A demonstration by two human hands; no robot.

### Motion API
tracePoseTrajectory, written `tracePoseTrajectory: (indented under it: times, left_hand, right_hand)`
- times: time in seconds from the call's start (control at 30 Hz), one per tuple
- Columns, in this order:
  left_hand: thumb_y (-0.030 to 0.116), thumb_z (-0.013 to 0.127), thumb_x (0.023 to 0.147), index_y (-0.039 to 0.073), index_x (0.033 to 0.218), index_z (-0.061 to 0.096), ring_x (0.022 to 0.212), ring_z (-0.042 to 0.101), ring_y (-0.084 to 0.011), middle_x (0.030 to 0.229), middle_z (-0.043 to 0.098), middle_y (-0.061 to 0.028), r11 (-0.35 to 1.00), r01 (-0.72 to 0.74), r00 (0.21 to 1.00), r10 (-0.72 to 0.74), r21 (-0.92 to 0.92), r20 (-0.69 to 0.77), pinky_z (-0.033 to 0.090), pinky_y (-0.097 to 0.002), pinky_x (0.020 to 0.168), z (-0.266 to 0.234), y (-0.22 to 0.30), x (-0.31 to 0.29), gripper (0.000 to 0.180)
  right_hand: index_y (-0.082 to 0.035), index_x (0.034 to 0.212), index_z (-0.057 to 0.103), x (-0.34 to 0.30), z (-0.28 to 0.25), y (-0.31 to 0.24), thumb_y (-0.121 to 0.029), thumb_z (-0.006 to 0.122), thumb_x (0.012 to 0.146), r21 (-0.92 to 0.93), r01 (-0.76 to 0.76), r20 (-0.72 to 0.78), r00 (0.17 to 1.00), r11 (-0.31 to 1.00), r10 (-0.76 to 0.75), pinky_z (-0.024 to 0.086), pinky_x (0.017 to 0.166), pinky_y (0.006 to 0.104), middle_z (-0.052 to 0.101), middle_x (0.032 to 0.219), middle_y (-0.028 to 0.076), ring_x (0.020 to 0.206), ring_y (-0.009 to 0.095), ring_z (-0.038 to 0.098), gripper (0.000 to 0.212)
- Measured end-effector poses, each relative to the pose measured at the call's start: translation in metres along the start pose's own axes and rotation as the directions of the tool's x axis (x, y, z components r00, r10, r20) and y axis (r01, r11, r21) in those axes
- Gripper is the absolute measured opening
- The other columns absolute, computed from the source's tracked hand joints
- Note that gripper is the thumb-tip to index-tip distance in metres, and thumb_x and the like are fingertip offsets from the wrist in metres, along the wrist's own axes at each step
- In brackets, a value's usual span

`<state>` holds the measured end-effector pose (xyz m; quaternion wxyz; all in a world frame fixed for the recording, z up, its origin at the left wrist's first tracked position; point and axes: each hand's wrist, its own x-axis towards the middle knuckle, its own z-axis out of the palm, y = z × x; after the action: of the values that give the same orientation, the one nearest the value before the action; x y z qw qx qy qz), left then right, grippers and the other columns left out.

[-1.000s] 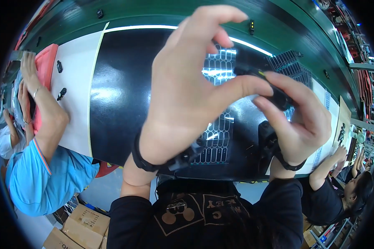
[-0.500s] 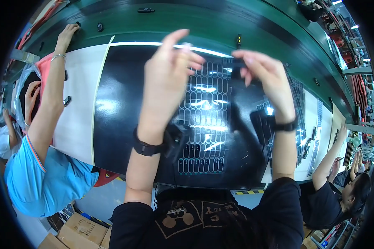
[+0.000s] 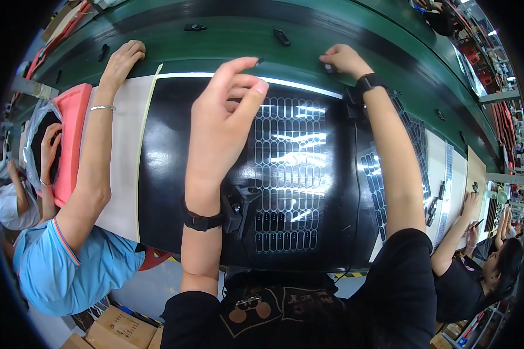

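- Hand on the left (image 3: 222,113): hung above the far part of the dark table (image 3: 172,151), with thumb and forefinger parted by a narrow gap and the other fingers curled in.
- Small dark piece (image 3: 261,60): showed right at that forefinger's tip; could not tell held from merely lying behind.
- Hand on the right (image 3: 344,61): reached out over the green belt (image 3: 239,46), with fingers bent and drawn close together.
- Black gadget (image 3: 330,68): sat right at the right fingertips, over the belt; could not tell gripped from just touched.
- Clear sheet (image 3: 291,139): lay flat on the dark table between the forearms, marked with rows of oval outlines; bore filled dark ovals (image 3: 285,240) at the near end.
- Second sheet (image 3: 372,183): lay to the right of the first, near the right forearm.
- Other gadget (image 3: 282,38): lay on the belt, between the two hands and farther off.
- Co-worker in blue (image 3: 81,262): stretched one arm to the belt, well to the left, and kept the other hand near a pink tray (image 3: 81,128).
- Cardboard boxes (image 3: 119,326): stood low at the left, below table height.
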<state>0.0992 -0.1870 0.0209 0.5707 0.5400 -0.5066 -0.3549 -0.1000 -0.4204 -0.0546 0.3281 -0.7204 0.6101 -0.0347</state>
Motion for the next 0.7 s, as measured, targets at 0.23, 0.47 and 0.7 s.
tracePoseTrajectory:
  times: [0.23,0.47,0.7]
  left_hand:
    - [0.011,0.054,0.080,0.000,0.117,0.037,0.067,0.055,-0.0112,0.081,0.057,-0.0084,0.952,0.098,0.994,-0.082,-0.290,0.065,0.045,-0.0210,0.060,0.022,-0.004,-0.007,0.042]
    - [0.003,0.056,0.077,0.000,0.117,0.035,0.063,0.056,-0.0118,0.079,0.057,-0.0101,0.706,0.332,0.910,-0.066,-0.625,0.409,0.047,-0.0228,0.056,0.029,0.006,-0.014,0.045]
    - [-0.002,0.056,0.075,-0.004,0.114,0.036,0.068,0.056,-0.0123,0.079,0.057,-0.0105,0.892,0.091,0.985,-0.016,-0.444,0.169,0.046,-0.0209,0.060,0.043,0.012,-0.020,0.044]
  right_hand:
    - [-0.004,0.100,0.052,-0.145,0.000,-0.061,-0.016,0.055,0.080,0.741,0.490,-0.143,0.783,0.459,-0.605,0.040,0.068,0.0170,0.056,0.090,0.003,0.084,0.008,0.050,0.024]
    - [0.001,0.098,0.053,-0.205,0.008,-0.062,-0.004,0.058,0.075,0.659,0.667,-0.368,0.690,0.348,-0.624,0.044,0.067,0.0186,0.055,0.088,0.004,0.081,0.009,0.053,0.024]
    - [0.002,0.096,0.054,-0.215,0.028,-0.057,-0.001,0.062,0.071,0.517,0.608,-0.389,0.794,0.602,-0.468,0.045,0.059,0.0172,0.055,0.083,0.004,0.066,0.007,0.054,0.026]
